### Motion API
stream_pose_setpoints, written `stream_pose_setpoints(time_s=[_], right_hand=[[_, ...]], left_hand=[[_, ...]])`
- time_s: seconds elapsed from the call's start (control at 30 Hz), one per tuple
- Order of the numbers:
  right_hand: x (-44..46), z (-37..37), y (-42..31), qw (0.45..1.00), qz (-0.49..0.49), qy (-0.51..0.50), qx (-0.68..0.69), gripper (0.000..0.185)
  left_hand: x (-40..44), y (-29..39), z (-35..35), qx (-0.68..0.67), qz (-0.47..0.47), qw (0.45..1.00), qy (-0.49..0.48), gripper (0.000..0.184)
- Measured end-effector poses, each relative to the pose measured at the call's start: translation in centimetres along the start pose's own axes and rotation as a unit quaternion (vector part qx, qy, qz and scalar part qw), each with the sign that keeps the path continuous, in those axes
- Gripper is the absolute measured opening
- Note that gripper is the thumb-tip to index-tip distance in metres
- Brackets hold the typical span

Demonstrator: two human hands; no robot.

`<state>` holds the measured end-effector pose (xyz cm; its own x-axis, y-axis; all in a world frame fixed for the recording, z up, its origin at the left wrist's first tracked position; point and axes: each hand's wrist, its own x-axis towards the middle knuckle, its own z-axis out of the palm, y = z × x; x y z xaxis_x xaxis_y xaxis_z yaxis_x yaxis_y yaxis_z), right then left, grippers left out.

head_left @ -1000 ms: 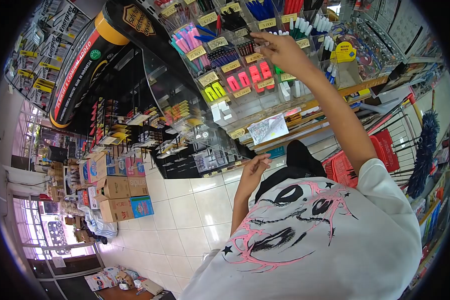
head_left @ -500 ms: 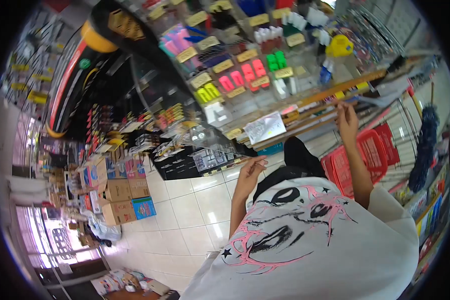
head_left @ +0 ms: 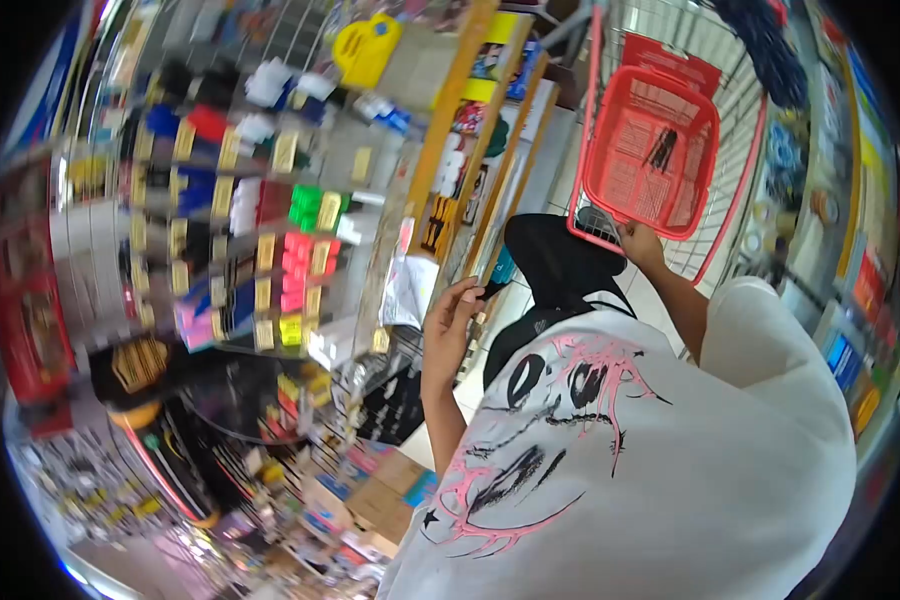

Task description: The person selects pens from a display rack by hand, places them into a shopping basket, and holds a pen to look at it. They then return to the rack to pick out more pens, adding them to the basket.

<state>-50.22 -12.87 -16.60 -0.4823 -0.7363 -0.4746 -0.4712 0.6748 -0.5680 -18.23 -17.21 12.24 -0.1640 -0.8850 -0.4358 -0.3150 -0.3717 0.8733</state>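
My right hand [head_left: 640, 246] is closed at the near end of a shopping cart [head_left: 594, 238] with a red bar, beside the rim of a red plastic basket [head_left: 592, 150]. Inside the basket lie some slim dark items [head_left: 660, 148], too small to name. My left hand [head_left: 450, 325] is raised at the shelf edge, its thumb and fingers pinched together. A small dark shape shows at the fingertips; I cannot make out what it is. Near that hand, a white printed sheet [head_left: 408, 290] hangs on the shelf front.
To the left, a shelf holds clear bins with price tags, including green items [head_left: 317, 207] and pink items [head_left: 295, 270]. A yellow item [head_left: 367, 50] sits farther back. Cardboard boxes [head_left: 380, 500] stand at lower left. Another stocked shelf [head_left: 850, 330] runs along the right.
My view has turned right, bringing the cart and basket closer to centre. My right hand has come down from the shelf edge to the cart. My left hand stays raised near the shelf.
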Motion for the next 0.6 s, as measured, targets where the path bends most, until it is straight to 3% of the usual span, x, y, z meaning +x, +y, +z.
stream_pose_setpoints(time_s=[0.13, 0.2, 0.23, 0.3, 0.37, 0.43, 0.5, 0.6], right_hand=[[-0.8, -0.9, -1.3, 0.999, -0.016, -0.002, 0.027, 0.039], [-0.4, -1.6, -1.7, 0.998, 0.022, -0.035, 0.043, 0.037], [-0.4, -1.7, -1.5, 0.995, 0.043, -0.074, 0.053, 0.035], [0.3, -1.2, -0.8, 0.996, 0.039, -0.050, 0.068, 0.033], [0.6, -1.0, -0.1, 0.992, 0.043, -0.018, 0.114, 0.033], [1.1, -2.3, -0.5, 0.994, 0.038, 0.006, 0.102, 0.033], [3.2, -3.3, -0.6, 0.987, -0.028, 0.124, 0.097, 0.033], [7.8, -4.0, 0.1, 0.988, 0.044, 0.100, 0.107, 0.034]], left_hand=[[5.4, 0.6, 3.0, 0.041, -0.018, 0.992, -0.119, 0.035], [8.8, -1.4, 5.7, 0.042, -0.043, 0.986, -0.157, 0.038], [10.5, -3.1, 7.5, 0.075, -0.004, 0.985, -0.152, 0.043], [14.5, -7.4, 10.6, 0.162, 0.042, 0.973, -0.158, 0.059], [16.8, -9.8, 14.8, 0.234, 0.204, 0.945, -0.099, 0.068], [17.0, -9.4, 19.3, 0.222, 0.218, 0.950, -0.009, 0.068], [17.4, -10.5, 21.7, 0.222, 0.206, 0.953, -0.003, 0.071], [18.5, -13.2, 23.3, 0.424, 0.278, 0.861, 0.047, 0.077]])
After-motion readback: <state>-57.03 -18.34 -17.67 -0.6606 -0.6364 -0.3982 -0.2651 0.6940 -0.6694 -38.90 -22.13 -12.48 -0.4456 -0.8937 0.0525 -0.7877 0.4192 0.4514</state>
